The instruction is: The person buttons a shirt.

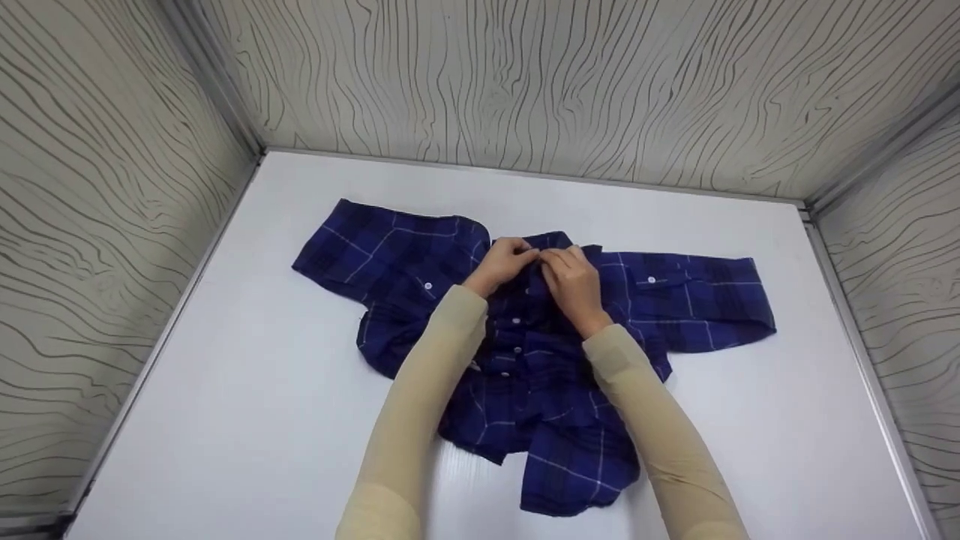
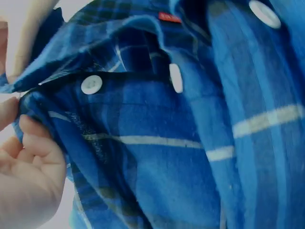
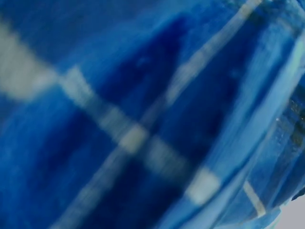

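Observation:
A dark blue plaid long-sleeved shirt (image 1: pixel 405 251) lies front up, its sleeves spread to both sides and its lower part rumpled. At the collar, my left hand (image 1: pixel 501 264) pinches the cloth between thumb and fingers. Close beside it my right hand (image 1: pixel 576 285) also pinches the front edge there; the fingertips of both hands nearly meet. In the left wrist view, fingers (image 2: pixel 40 138) hold the fabric edge near a white button (image 2: pixel 91 85). Plaid cloth (image 3: pixel 138 138) fills the right wrist view, blurred, with no hand visible. Whatever lies between the fingertips is hidden.
The shirt lies on a white table (image 1: pixel 247 375). Patterned panels (image 1: pixel 517 82) rise behind it and at both sides, with metal edging (image 1: pixel 525 171) along the back. A small red label (image 2: pixel 169 17) shows inside the collar. More white buttons (image 1: pixel 517 350) run down the front.

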{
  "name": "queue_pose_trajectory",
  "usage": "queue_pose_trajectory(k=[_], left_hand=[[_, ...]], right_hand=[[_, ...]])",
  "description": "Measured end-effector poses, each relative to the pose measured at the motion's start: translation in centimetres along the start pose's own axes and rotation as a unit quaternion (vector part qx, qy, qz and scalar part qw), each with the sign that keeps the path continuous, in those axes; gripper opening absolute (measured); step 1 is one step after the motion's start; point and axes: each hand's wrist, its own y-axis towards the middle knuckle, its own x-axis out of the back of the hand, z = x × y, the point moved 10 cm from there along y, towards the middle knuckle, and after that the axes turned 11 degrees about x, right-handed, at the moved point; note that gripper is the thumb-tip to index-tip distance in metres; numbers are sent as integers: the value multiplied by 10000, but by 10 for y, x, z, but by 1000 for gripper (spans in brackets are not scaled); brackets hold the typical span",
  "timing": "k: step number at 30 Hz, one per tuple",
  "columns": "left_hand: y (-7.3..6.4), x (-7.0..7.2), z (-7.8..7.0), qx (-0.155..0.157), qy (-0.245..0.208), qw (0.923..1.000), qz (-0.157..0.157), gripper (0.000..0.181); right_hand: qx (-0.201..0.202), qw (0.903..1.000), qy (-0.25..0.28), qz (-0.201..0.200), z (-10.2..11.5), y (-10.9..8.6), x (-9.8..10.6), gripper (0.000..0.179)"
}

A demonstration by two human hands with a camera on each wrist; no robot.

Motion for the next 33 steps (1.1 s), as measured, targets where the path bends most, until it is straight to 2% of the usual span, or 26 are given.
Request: queue_pose_trajectory(k=[2,6,10,12,15,18,21,27,33], left_hand=[[-2,-1,3,155,-304,9994,70,19],[-5,-2,9,454,-604,9969,217,22],[-9,-2,13,620,-535,9959,379,24],[-11,-2,10,460,-228,9978,425,24],[-14,-4,0,-112,441,9983,371,27],[-17,-5,-8,-650,963,9930,211,26],[-19,-5,-11,-951,1298,9870,64,21],[-21,-6,-13,-1213,1389,9828,2,15],[-23,-6,-13,-1339,1143,9844,29,14]], right_hand=[[-57,10000,10,-71,0,0,0,11],[-20,9999,14,-119,3,0,0,11],[13,10000,12,-41,5,0,-4,10],[-10,10000,34,86,5,0,-6,10],[-66,9993,82,362,3,1,-9,10],[-105,9974,203,684,2,3,-10,8],[-133,9942,433,979,1,6,-11,6],[-399,9864,896,1317,-5,9,-13,4],[-421,9862,694,1443,-5,7,-17,5]])
